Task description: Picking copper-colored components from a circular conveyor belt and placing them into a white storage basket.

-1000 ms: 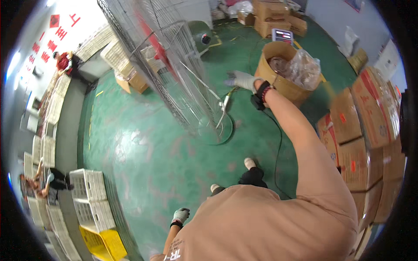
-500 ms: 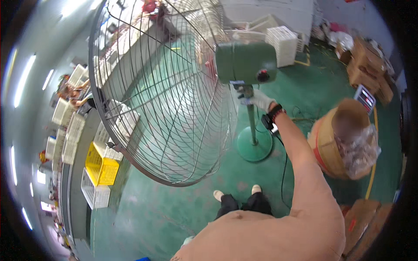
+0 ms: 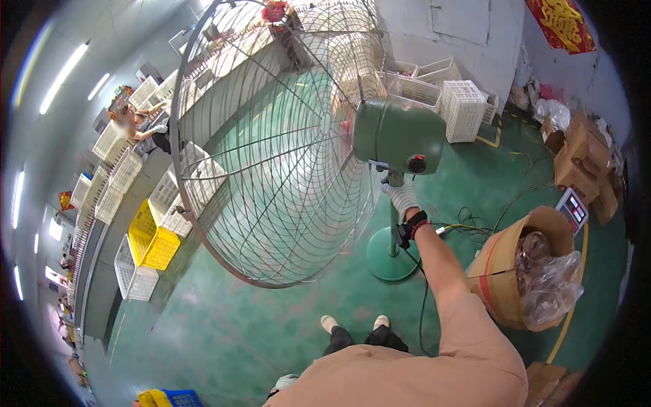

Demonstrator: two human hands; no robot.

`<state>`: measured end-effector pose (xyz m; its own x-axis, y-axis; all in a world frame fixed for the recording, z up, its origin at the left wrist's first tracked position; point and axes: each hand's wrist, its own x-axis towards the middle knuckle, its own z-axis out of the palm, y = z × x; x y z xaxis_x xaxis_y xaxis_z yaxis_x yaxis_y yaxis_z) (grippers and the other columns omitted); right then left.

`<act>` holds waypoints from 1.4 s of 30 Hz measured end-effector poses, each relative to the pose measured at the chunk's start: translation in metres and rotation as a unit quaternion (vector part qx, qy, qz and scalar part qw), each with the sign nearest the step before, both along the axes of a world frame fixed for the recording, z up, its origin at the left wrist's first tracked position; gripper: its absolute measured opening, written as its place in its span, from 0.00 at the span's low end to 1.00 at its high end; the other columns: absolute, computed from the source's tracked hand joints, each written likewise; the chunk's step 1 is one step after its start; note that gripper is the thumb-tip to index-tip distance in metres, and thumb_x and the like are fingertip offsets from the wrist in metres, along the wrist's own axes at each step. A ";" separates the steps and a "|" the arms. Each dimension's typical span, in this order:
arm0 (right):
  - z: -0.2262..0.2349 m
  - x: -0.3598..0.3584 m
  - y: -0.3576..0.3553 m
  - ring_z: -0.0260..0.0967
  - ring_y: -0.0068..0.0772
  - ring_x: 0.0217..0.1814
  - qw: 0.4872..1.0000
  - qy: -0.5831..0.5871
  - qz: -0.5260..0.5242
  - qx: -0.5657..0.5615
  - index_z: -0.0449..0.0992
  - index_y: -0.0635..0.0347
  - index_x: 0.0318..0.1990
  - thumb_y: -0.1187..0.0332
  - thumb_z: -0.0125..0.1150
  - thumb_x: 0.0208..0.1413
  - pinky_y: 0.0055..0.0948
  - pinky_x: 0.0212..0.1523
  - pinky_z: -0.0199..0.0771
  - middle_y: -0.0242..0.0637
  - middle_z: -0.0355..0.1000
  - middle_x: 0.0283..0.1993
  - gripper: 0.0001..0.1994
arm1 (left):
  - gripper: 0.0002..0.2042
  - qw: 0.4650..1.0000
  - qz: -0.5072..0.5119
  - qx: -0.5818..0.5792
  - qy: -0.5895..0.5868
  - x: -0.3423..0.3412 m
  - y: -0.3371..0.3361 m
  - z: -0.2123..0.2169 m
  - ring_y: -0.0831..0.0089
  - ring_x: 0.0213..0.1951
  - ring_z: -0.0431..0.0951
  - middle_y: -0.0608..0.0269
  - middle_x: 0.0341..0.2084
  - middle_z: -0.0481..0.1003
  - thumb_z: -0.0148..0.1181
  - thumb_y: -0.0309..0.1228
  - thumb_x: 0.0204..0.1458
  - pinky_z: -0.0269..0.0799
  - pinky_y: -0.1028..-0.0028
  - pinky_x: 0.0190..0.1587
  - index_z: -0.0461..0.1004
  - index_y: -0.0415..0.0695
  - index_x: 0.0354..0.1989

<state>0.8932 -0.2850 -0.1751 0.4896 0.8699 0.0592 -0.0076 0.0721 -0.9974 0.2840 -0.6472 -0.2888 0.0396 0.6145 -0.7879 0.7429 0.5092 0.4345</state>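
A big green pedestal fan stands on the green floor, with a wide wire cage [image 3: 271, 149], a green motor housing [image 3: 397, 136] and a round base [image 3: 392, 254]. My right hand [image 3: 401, 195], in a white glove with a dark wrist strap, reaches up and grips the fan's pole just under the motor housing, near a red knob [image 3: 416, 163]. My left hand is out of sight. My feet in pale shoes [image 3: 352, 324] stand in front of the base.
A cardboard drum lined with a clear plastic bag [image 3: 536, 271] stands at my right, a small scale [image 3: 575, 207] behind it. Cardboard boxes [image 3: 583, 163], white crates [image 3: 461, 102] and a yellow crate [image 3: 152, 237] line the edges. A cable [image 3: 475, 224] runs along the floor. Another person [image 3: 139, 129] works far left.
The view has swung upward from the floor to the fan's head. My right hand sat on the pole half a second ago and is still there, just under the motor.
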 end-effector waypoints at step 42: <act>-0.156 -0.182 -0.248 0.73 0.48 0.63 0.667 -0.398 0.391 -0.494 0.79 0.57 0.58 0.67 0.62 0.53 0.39 0.65 0.70 0.49 0.76 0.61 0.22 | 0.15 0.993 -0.017 -0.090 0.077 -0.175 0.055 -0.063 0.69 0.36 0.83 0.62 0.36 0.85 0.55 0.37 0.61 0.78 0.67 0.43 0.84 0.48 0.49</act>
<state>0.7110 -0.5329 -0.3308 0.0179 0.6478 -0.7616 0.9029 -0.3377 -0.2660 0.1091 -0.5919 -0.3520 -0.0712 0.4644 -0.8828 0.8119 0.5411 0.2192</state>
